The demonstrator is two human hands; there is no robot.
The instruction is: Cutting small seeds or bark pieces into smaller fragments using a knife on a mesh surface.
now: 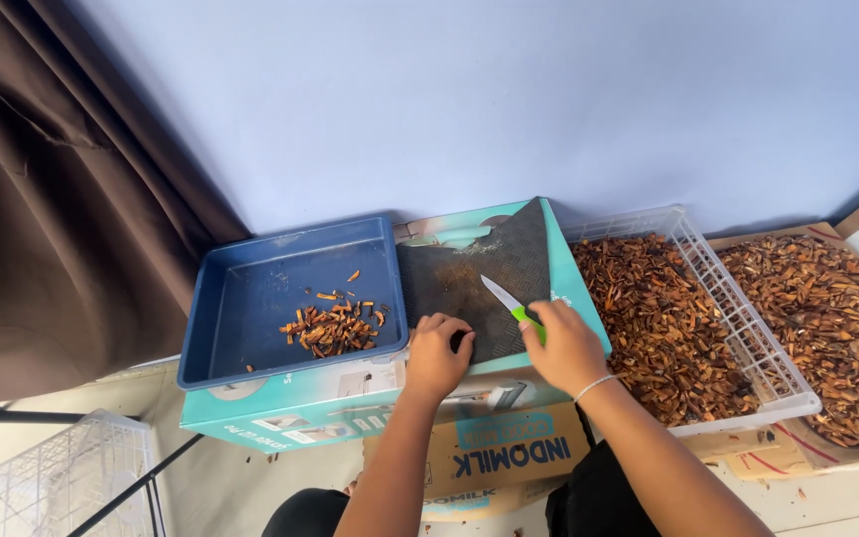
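Hands working together: left [436,350] pinning something small on black rubber mat [484,273], right [561,343] gripping green-handled knife [511,304], blade toward eleven o'clock for cutting.

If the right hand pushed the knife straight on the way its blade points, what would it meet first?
The right hand aims the knife up-left along the black mat; beyond it, probably the blue tray wall, though depth is unclear.

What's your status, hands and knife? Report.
Right hand shut on green-handled knife, blade over black mat. Left hand curled at mat edge, grip unclear. Cut brown pieces in blue tray. Nothing obstructing.
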